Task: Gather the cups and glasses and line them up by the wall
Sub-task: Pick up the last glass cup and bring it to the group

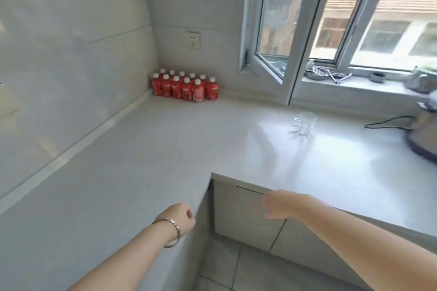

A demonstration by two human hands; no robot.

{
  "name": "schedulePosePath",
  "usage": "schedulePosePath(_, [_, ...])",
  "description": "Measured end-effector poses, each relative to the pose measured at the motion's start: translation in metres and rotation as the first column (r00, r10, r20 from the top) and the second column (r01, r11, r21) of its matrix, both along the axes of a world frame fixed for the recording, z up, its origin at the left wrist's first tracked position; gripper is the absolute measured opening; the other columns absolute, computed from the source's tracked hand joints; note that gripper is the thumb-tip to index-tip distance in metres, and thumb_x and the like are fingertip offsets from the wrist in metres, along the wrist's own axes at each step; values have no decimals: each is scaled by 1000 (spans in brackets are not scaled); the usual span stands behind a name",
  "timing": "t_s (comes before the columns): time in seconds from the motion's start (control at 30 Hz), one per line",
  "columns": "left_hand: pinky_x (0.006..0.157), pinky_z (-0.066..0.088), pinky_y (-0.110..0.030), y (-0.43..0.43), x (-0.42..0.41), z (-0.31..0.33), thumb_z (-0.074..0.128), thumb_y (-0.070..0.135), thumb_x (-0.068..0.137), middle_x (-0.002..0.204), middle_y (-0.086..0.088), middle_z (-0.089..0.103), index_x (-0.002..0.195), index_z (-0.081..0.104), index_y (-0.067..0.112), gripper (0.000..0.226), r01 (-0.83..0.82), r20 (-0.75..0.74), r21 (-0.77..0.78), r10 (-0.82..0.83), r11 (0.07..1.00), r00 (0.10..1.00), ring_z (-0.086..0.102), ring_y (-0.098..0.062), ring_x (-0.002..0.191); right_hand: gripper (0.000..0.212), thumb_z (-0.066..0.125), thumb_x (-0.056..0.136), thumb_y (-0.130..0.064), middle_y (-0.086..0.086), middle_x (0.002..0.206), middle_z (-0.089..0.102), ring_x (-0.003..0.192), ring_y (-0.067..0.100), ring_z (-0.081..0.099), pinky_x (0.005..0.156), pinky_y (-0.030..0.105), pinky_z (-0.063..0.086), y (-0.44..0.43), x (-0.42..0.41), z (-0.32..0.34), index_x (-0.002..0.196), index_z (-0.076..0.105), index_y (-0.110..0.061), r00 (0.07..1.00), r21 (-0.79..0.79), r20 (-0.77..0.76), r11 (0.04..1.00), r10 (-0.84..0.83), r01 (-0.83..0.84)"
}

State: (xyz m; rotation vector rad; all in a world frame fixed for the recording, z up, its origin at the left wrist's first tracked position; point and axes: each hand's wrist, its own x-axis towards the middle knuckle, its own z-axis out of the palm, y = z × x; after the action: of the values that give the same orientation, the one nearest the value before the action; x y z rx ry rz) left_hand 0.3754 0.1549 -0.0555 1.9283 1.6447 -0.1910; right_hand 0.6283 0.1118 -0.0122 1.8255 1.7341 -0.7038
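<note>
Left hand (pixel 179 217) loosely curled, right hand (pixel 281 204) half-open, both empty; clear handled glass cup (pixel 305 122) alone on pale grey countertop (pixel 165 149).

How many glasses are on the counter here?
1: a clear glass on the counter below the window, beside the kettle. Others may be out of frame to the right.

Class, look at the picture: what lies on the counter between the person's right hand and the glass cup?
Nothing: in the head view, only bare countertop stretches from the right hand to the glass cup.
</note>
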Motion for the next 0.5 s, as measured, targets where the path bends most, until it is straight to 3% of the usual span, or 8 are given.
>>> schedulePosePath(0.07, [88, 48, -27, 20, 46, 4, 49, 29, 83, 105, 0, 64, 81, 50, 29, 2, 76, -12, -17, -76, 997, 997, 61, -20, 98, 38, 40, 95, -15, 17, 99, 58, 103, 27, 55, 92, 37, 48, 4, 48, 7, 124, 54, 5, 998, 3, 20, 998, -68, 68])
schedulePosePath(0.17, [90, 49, -28, 50, 106, 5, 49, 31, 83, 106, 2, 63, 77, 48, 33, 7, 202, -37, -16, -202, 979, 979, 61, -18, 102, 41, 42, 96, -19, 15, 134, 54, 124, 29, 51, 100, 34, 43, 12, 109, 14, 132, 49, 0, 977, 25, 26, 977, -214, 213])
schedulePosePath(0.23, [91, 48, -29, 71, 143, 6, 48, 31, 83, 112, 2, 64, 83, 51, 31, 3, 276, -68, -16, -276, 961, 959, 60, -19, 101, 43, 43, 96, -23, 15, 136, 53, 124, 29, 52, 101, 34, 42, 22, 145, 9, 132, 50, -1, 956, 20, 24, 956, -294, 293])
schedulePosePath(0.37, [93, 48, -29, 125, 213, 5, 48, 26, 85, 116, -1, 65, 95, 58, 27, 15, 383, -85, -9, -382, 924, 920, 60, -21, 105, 44, 48, 94, -26, 14, 121, 60, 110, 28, 57, 100, 34, 43, 51, 206, 0, 131, 51, -3, 907, 45, 13, 906, -422, 421])
schedulePosePath(0.5, [89, 47, -27, 186, 275, 4, 47, 26, 85, 116, -1, 65, 95, 57, 25, 15, 450, -85, -17, -450, 893, 889, 60, -20, 101, 44, 50, 92, -28, 11, 135, 54, 124, 27, 52, 102, 34, 42, 87, 258, -6, 131, 52, -6, 849, 43, 0, 848, -529, 528])
